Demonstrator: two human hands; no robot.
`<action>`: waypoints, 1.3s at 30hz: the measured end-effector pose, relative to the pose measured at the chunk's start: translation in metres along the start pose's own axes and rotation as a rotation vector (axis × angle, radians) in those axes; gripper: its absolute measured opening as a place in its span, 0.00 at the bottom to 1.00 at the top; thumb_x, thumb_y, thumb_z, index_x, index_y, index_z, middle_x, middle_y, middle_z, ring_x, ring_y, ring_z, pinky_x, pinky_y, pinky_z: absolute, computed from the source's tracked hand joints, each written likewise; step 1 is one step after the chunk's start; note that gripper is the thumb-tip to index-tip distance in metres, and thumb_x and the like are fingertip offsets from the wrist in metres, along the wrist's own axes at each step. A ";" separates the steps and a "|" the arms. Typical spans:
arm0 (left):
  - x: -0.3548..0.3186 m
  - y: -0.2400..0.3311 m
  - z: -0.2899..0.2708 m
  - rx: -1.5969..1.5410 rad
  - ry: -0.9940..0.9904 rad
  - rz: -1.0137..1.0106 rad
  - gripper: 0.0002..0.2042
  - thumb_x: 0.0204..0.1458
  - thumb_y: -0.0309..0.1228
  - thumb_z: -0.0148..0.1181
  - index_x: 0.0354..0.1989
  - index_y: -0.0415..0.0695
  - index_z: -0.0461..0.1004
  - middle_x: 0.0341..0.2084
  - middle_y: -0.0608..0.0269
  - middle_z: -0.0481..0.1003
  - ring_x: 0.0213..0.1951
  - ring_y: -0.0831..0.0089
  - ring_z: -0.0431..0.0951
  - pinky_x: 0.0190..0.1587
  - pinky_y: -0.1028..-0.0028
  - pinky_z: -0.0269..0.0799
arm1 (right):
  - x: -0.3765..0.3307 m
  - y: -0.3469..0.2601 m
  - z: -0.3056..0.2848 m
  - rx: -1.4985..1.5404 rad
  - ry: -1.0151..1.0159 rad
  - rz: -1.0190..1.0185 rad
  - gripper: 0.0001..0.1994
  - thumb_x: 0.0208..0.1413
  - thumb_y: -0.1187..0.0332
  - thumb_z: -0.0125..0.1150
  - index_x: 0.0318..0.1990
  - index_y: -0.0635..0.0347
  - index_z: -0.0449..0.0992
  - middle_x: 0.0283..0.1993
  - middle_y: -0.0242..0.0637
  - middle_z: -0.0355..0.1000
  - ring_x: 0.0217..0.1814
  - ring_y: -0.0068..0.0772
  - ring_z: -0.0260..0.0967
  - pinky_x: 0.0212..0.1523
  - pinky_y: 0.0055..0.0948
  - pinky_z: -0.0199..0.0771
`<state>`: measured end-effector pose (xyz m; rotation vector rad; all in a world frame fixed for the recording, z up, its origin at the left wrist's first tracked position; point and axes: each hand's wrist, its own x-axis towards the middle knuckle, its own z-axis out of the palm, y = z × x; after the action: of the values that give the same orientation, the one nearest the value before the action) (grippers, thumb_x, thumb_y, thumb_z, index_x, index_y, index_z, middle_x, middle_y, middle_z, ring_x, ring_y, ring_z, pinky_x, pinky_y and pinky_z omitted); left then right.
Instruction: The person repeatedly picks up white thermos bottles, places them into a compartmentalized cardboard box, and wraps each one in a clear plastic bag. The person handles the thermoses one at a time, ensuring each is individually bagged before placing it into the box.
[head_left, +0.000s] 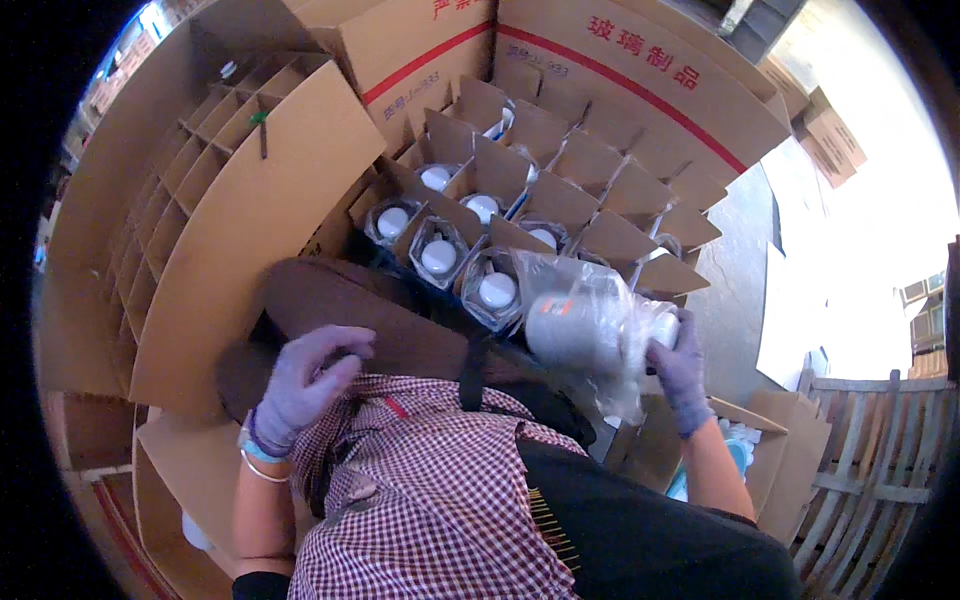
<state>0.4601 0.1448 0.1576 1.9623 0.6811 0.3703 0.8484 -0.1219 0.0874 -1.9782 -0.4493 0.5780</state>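
Note:
My right hand (683, 375), in a thin purple glove, is closed around the white-capped end of a bottle (575, 332) wrapped in a clear plastic bag. The bottle lies tilted on its side above my lap, beside the near edge of a divided carton (650, 60). Upright wrapped bottles with round white lids, such as this near bottle (497, 290), stand in several of the carton's cells. My gloved left hand (310, 385) is over my left thigh, fingers apart and slightly curled, holding nothing.
Another carton with cardboard dividers (195, 150) stands tilted at the left, a green-topped item (260, 118) on its edge. At lower right, an open box (770, 425) holds white and blue items. A slatted wooden chair (880, 440) is beyond it.

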 end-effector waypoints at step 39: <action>-0.598 -0.217 -0.103 -0.175 2.000 -0.867 0.31 0.51 0.47 0.71 0.59 0.45 0.68 0.43 0.62 0.75 0.35 0.70 0.76 0.26 0.72 0.71 | 0.060 -0.173 0.356 -0.681 -0.825 -0.800 0.15 0.55 0.62 0.64 0.44 0.62 0.79 0.42 0.49 0.79 0.45 0.48 0.77 0.47 0.41 0.76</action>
<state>-0.1357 -0.0667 0.0314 0.3344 2.3620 1.6861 0.6822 0.2423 0.0875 -1.8305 -2.0490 0.7411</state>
